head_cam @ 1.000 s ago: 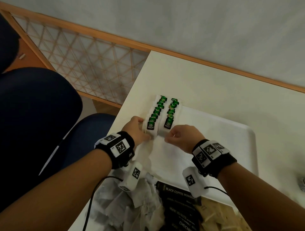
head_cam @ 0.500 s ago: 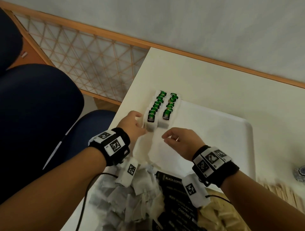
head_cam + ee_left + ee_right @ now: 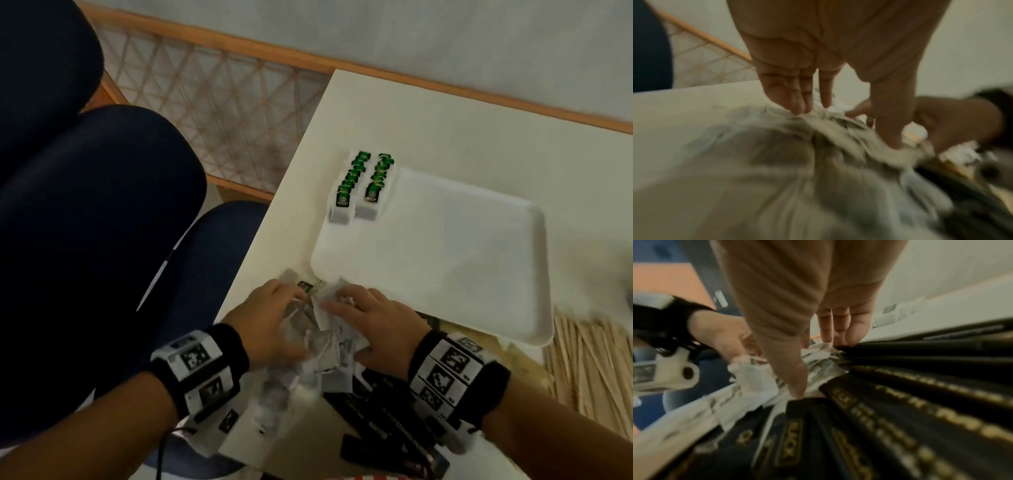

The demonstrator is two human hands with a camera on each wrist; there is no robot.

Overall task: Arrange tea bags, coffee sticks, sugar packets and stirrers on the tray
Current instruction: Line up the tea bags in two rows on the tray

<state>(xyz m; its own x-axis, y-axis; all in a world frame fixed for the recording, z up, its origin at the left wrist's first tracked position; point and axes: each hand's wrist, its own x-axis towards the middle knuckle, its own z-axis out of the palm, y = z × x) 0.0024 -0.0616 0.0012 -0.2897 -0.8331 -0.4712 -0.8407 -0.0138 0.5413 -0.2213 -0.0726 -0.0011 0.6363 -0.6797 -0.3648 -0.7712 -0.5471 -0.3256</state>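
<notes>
Two neat rows of green-tagged tea bags (image 3: 359, 185) lie at the far left corner of the white tray (image 3: 462, 246). A loose heap of tea bags (image 3: 325, 346) sits on the table just in front of the tray's near left corner. My left hand (image 3: 284, 318) and right hand (image 3: 356, 318) both rest on that heap, fingers spread and fairly straight. In the left wrist view the fingertips (image 3: 797, 108) touch the heap (image 3: 777, 154). In the right wrist view the thumb (image 3: 795, 386) presses on the bags beside black coffee sticks (image 3: 900, 394).
Black coffee sticks (image 3: 387, 421) lie under and right of my right wrist. A spread of wooden stirrers (image 3: 589, 363) covers the table at the near right of the tray. Dark blue chairs (image 3: 85, 222) stand left of the table edge.
Both hands have drawn back from the tea bag rows on the tray and come down onto the loose heap near the table's front edge.
</notes>
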